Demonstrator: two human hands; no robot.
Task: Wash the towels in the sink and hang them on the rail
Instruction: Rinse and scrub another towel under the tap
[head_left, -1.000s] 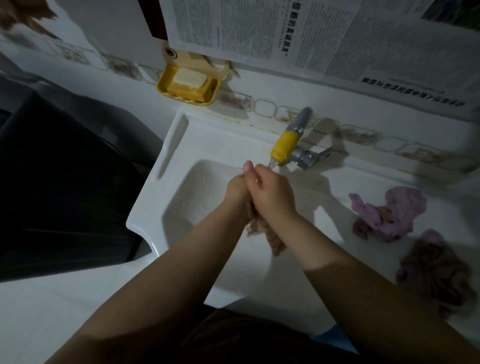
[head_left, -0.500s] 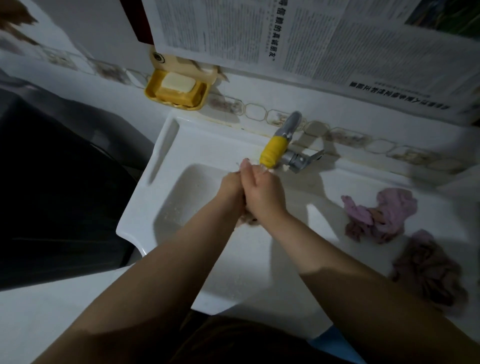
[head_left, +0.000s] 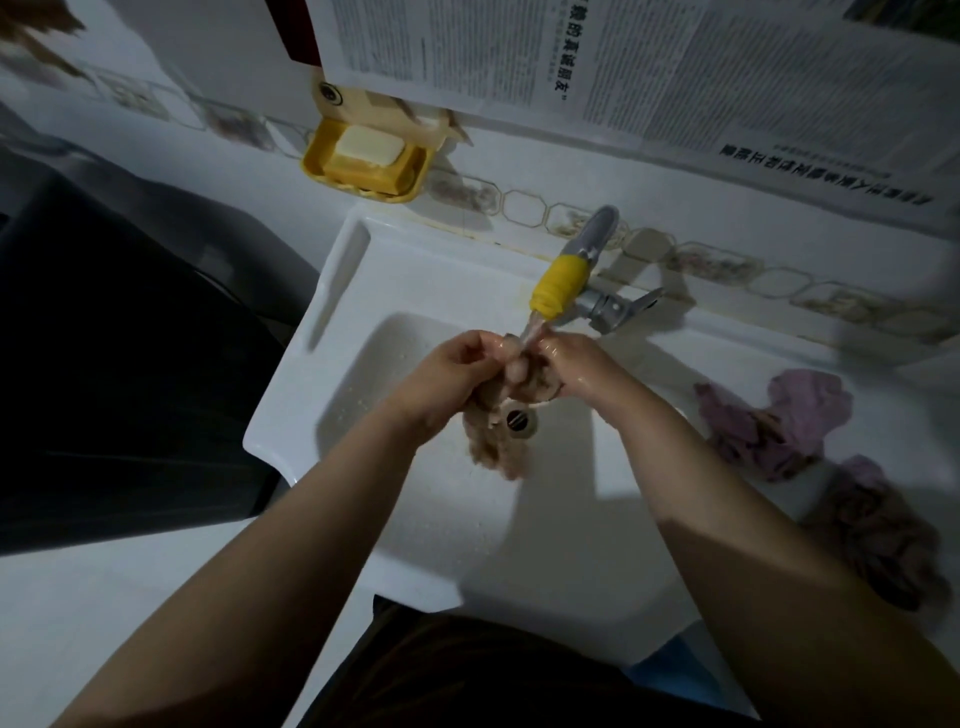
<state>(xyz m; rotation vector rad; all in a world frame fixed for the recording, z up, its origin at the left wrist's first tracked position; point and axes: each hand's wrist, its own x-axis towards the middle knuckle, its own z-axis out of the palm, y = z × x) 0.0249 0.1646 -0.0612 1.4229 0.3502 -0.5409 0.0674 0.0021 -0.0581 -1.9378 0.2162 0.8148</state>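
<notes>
Left hand (head_left: 451, 375) and right hand (head_left: 581, 367) both clenched on wet towel (head_left: 493, 441) under faucet (head_left: 558, 287), above sink (head_left: 415, 291) drain (head_left: 517, 419), two crumpled towels (head_left: 774, 422) right of faucet

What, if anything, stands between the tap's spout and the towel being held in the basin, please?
Nothing visible does. The left hand and right hand hold the wet towel directly below the yellow spout, over the drain of the sink. The other towels lie well off to the right.

Wet beige towel (head_left: 493, 441) bunched over white sink (head_left: 415, 291), two purplish towels (head_left: 769, 421) crumpled on its right ledge
</notes>
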